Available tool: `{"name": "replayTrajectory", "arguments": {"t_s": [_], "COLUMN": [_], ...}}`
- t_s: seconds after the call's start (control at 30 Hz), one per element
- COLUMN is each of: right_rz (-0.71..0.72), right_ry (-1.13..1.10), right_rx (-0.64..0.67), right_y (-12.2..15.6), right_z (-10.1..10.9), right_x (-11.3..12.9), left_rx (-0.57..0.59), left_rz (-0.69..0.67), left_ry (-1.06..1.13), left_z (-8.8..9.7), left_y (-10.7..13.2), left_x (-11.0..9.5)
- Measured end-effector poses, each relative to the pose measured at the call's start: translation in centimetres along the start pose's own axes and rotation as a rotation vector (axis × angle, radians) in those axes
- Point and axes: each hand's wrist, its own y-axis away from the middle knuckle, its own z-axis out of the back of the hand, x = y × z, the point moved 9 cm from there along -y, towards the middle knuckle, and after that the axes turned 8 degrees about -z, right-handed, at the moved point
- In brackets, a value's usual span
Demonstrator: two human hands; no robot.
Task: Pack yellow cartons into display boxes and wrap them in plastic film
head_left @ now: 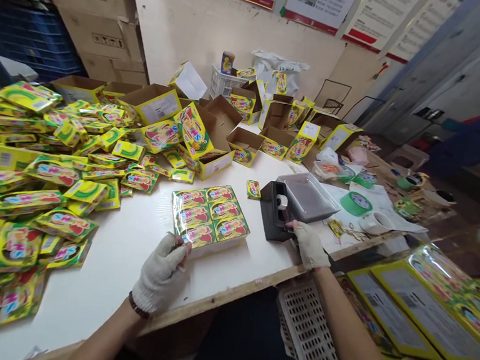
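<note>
A flat block of small yellow-green boxes, set in rows with a shiny top, lies on the white table. My left hand, in a white knit glove with bare fingertips, is closed at the block's near left corner, thumb and forefinger against it. To the block's right stands a black tape dispenser with a small roll of tape. My right hand, gloved the same way, has its fingertips together at the dispenser's near right end. Whatever they pinch there is too small to make out.
Loose small boxes are heaped at the left. Open display cartons line the back. A clear plastic tray and green tape roll lie right. Below the table edge are a white crate and packed cartons.
</note>
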Motion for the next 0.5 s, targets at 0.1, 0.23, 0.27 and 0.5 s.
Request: {"name": "replayTrajectory", "arguments": {"t_s": [0.1,0.23,0.27,0.5], "right_rz": [-0.047,-0.068,-0.074,-0.247], "right_ry": [-0.080,-0.143,-0.154,-0.252], "right_rx": [-0.001,-0.073,-0.091,-0.052], "right_y": [-0.2,1.5,2.2,6.4], "right_z": [-0.9,-0.1,0.4,0.0], "right_x": [-0.6,-0.5,-0.5,-3.7], "left_rx": [-0.037,-0.070,-0.073,-0.042], "left_rz": [-0.067,-0.100,-0.105,-0.115], "left_ry": [-0.045,-0.065,-0.069,-0.142], "left_z": [0.3,0.5,0.5,0.5], "left_y": [-0.1,-0.2,-0.3,-0.6], "left_x": [-1.1,-1.6,-1.6,-1.7]}}
